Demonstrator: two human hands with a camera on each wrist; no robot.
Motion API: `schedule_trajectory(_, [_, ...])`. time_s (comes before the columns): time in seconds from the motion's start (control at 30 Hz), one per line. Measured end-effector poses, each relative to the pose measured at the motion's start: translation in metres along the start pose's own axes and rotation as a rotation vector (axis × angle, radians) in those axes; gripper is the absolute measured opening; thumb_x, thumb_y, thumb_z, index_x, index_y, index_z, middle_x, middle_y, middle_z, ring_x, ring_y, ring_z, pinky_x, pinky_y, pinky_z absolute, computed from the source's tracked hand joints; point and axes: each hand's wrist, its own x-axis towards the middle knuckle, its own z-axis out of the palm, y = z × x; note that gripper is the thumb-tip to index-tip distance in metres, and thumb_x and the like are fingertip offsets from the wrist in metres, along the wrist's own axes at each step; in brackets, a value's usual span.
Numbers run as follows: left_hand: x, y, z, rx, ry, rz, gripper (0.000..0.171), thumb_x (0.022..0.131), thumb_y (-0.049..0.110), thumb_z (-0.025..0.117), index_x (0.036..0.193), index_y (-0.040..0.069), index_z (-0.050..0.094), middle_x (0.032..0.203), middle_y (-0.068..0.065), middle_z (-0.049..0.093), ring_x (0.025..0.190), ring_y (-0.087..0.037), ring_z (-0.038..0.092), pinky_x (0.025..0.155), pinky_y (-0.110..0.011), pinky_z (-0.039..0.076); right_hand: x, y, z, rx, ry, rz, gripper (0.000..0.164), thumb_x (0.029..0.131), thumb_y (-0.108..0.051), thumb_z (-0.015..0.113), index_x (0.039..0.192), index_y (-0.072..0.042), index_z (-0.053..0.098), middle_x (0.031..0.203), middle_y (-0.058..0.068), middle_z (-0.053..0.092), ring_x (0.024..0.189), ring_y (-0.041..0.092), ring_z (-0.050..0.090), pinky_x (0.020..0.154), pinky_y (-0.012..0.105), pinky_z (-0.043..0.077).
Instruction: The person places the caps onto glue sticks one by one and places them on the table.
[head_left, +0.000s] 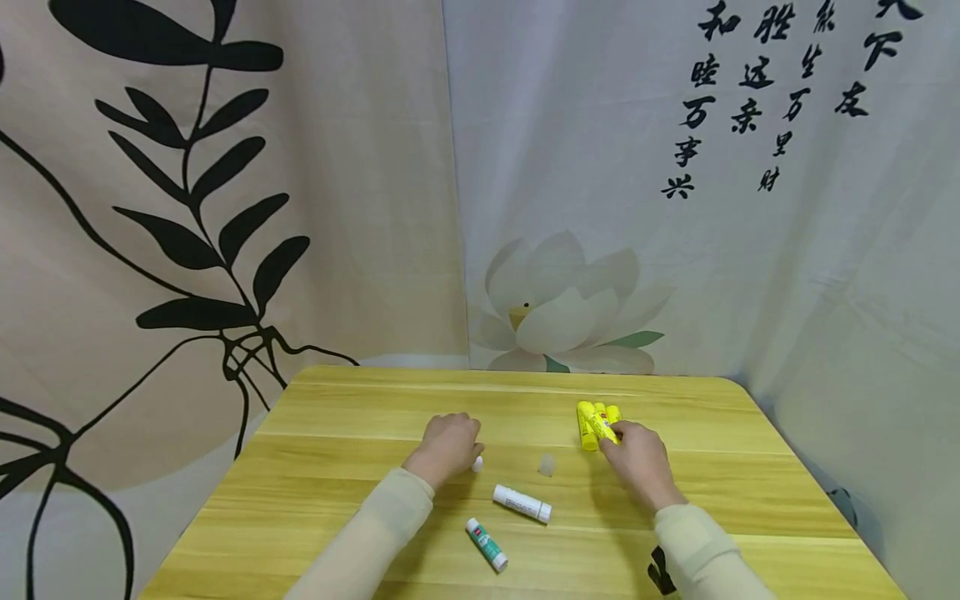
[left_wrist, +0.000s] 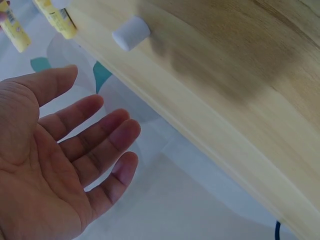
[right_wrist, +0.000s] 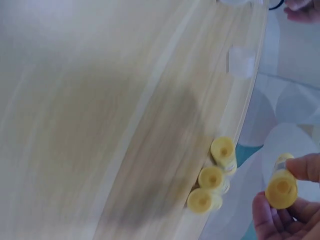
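Note:
My right hand [head_left: 642,463] pinches a yellow glue stick [right_wrist: 281,189] between thumb and fingers, above the table. Beside it, three more yellow glue sticks [right_wrist: 211,177] lie in a row, which the head view shows partly behind the held stick. My left hand [left_wrist: 75,150] hovers with its fingers loosely bent and nothing in its palm. Nearest to it on the table is a small white cylinder [left_wrist: 131,33], perhaps a cap. In the head view that white piece [head_left: 477,464] shows just right of the left hand [head_left: 447,447].
A white glue stick [head_left: 522,504] and a green-and-white glue stick [head_left: 487,545] lie on the wooden table [head_left: 360,467] nearer to me. Between the hands sits a small translucent piece [head_left: 547,464]. Printed curtains [head_left: 375,208] hang behind the table's far edge.

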Motion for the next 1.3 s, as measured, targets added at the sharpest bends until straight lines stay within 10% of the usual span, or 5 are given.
schedule_trajectory(0.37, [0.001,-0.012,-0.002,-0.015,-0.043,-0.081,0.027,0.094,0.036,0.068,0.106,0.012,0.069,0.096,-0.003,0.067,0.087,-0.021,0.065,0.077,-0.041,0.055,0.012,0.028,-0.014,0.006,-0.011,0.131,0.042,0.095,-0.016,0.057,0.122,0.016,0.059,0.117,0.032,0.063,0.106,0.047,0.060,0.087,0.057,0.049])
schedule_trajectory(0.7, [-0.003,-0.020,-0.004,-0.040,-0.050,-0.095,0.026,0.094,0.034,0.068,0.103,0.010,0.070,0.098,-0.005,0.068,0.089,-0.023,0.065,0.077,-0.043,0.055,0.019,0.052,-0.014,-0.037,-0.022,0.223,0.033,0.092,-0.015,0.055,0.100,0.016,0.064,0.085,0.024,0.066,0.071,0.030,0.058,0.065,0.045,0.050])
schedule_trajectory(0.9, [-0.005,-0.025,0.000,-0.031,-0.063,-0.109,0.028,0.095,0.035,0.067,0.107,0.010,0.070,0.100,-0.005,0.068,0.090,-0.023,0.066,0.077,-0.043,0.056,0.019,0.067,-0.007,-0.046,-0.030,0.247,0.027,0.090,-0.014,0.054,0.065,-0.003,0.054,0.059,0.007,0.050,0.054,0.021,0.046,0.049,0.031,0.038])
schedule_trajectory(1.3, [-0.009,-0.027,0.000,-0.029,-0.049,-0.103,0.024,0.095,0.034,0.068,0.099,0.011,0.069,0.089,-0.002,0.065,0.082,-0.020,0.064,0.071,-0.040,0.056,0.031,0.075,-0.002,-0.119,-0.074,0.302,0.030,0.094,-0.021,0.051,0.072,-0.001,0.055,0.068,0.013,0.055,0.063,0.026,0.052,0.058,0.040,0.046])
